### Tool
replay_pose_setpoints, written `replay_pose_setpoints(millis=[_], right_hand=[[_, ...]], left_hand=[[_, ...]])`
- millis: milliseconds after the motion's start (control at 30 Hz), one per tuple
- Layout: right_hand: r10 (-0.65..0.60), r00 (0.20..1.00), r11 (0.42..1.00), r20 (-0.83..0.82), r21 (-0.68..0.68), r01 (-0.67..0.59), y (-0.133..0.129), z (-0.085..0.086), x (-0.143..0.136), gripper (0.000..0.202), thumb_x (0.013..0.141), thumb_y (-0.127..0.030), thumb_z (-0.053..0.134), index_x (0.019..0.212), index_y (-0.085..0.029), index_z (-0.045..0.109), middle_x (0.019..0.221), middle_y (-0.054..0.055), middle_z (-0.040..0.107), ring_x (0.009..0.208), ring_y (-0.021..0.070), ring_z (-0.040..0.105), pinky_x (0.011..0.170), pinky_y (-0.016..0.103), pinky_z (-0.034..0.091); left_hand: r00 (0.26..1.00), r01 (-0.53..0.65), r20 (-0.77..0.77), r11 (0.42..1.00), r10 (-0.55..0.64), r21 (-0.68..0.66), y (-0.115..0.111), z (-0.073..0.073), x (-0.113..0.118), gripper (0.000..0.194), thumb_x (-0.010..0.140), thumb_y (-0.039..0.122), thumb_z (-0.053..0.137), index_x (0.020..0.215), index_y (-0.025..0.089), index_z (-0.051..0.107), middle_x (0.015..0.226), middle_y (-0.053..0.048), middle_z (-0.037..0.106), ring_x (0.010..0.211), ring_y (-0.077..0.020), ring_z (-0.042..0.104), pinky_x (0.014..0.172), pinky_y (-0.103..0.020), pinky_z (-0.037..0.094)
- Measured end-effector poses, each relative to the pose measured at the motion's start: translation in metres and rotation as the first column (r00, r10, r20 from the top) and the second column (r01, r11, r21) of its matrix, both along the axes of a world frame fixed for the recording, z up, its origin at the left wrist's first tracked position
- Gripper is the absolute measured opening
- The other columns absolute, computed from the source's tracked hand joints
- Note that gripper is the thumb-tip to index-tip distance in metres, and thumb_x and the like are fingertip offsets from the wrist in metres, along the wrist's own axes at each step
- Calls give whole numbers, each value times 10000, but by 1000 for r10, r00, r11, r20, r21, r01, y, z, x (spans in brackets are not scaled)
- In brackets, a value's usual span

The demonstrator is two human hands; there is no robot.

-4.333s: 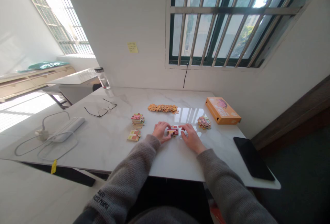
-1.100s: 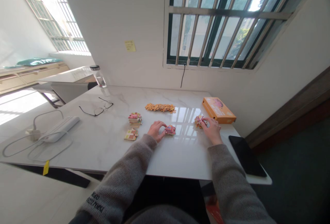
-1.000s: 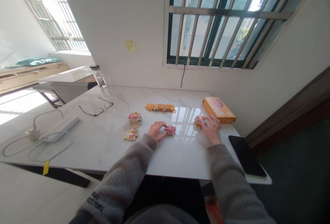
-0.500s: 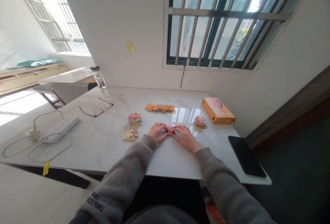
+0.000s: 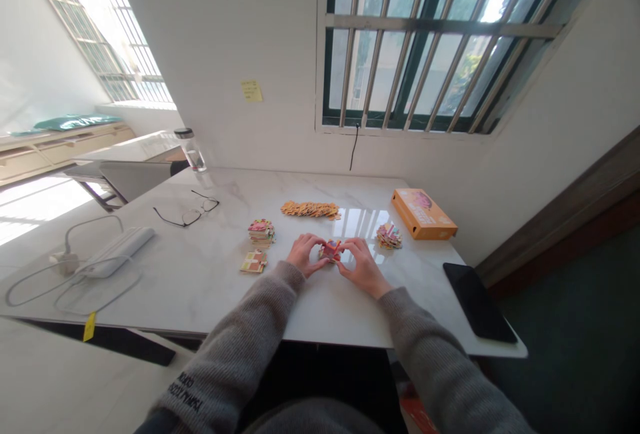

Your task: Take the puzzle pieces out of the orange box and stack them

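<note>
My R hand left the right pile; now it & my L hand, each nearly closed, pinch tilted pink pcs, so both work tog.

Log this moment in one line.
left hand: holding pink pieces; right hand: same; beyond: row of orange pieces; far right: orange box

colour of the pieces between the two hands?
The pieces look mostly red and pink, finer print unclear; best seen in the head view.
</note>
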State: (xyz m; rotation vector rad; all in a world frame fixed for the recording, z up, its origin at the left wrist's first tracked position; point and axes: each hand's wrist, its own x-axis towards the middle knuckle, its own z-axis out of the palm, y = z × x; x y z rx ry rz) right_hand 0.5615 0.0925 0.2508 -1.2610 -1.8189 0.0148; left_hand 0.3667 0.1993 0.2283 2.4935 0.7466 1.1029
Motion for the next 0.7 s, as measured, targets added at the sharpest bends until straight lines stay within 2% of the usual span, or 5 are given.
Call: replay_pose_setpoints(millis=[233,367,500,700], right_hand=[[23,1000,1000,-17,-16,-23,-2,-1,-5,326,781,-140,681,1084,-235,603,1039,71,561,1036,246,535,941,424,494],[32,999,999,-9,-40,-32,-1,-4,-2,351,802,-154,678,1133,-242,605,1026,68,555,1009,241,538,916,422,505],[44,999,996,1,-76,-44,1,-7,1,305,828,-161,668,1116,-255,634,1009,61,559,997,230,553,913,416,513],[99,995,991,-4,-91,-99,0,-4,3,353,837,-190,694,1172,-275,621,1239,69,601,1175,243,535,1032,451,463]], left_hand=[[999,22,40,999,-24,46,-2,4,1,270,772,286,744,1013,211,649,999,-70,664,945,-242,581,903,-413,469],[995,67,73,998,-68,17,-2,7,0,140,844,214,650,983,207,661,964,-66,706,928,-232,603,884,-408,494],[987,123,108,992,-120,-16,-1,7,-2,139,866,199,631,993,205,686,977,-75,728,944,-223,633,880,-400,527],[969,153,213,983,-129,-101,-4,10,-3,139,867,235,665,995,196,700,982,-78,741,936,-201,664,880,-371,542]])
